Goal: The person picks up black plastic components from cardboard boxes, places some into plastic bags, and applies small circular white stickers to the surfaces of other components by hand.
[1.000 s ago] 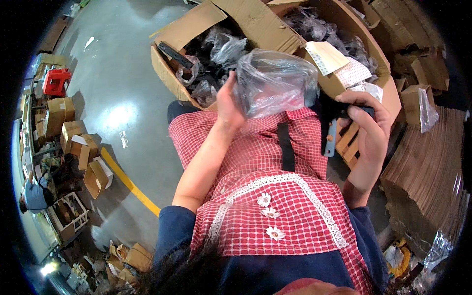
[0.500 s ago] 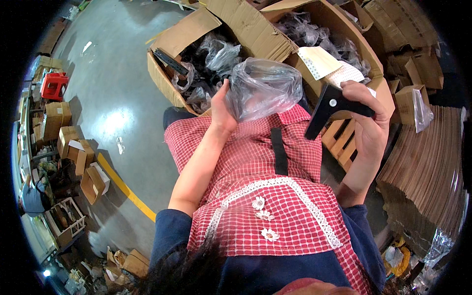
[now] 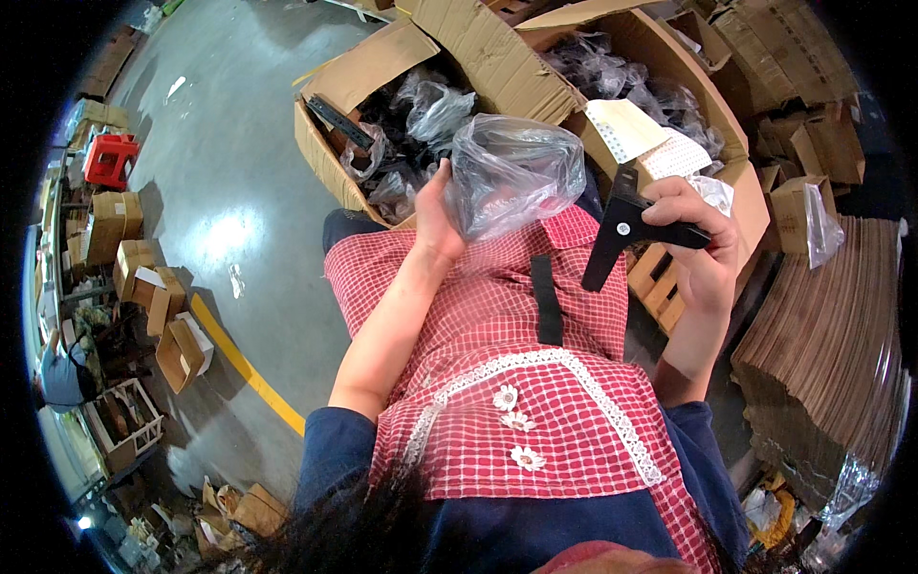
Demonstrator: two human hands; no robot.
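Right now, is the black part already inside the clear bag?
No: the right hand holds the black angled part out in the open, apart from the clear plastic bag in the left hand.

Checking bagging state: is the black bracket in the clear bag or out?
Out. Right hand holds black bracket bare, apart from clear bag in left hand.

The right hand (image 3: 703, 244) has lifted the black bracket (image 3: 626, 228) clear of the lap, out toward three o'clock of the clear plastic bag (image 3: 512, 172) (a second ago bag half hid it), while the left hand (image 3: 438, 206) holds that bag slightly lower.
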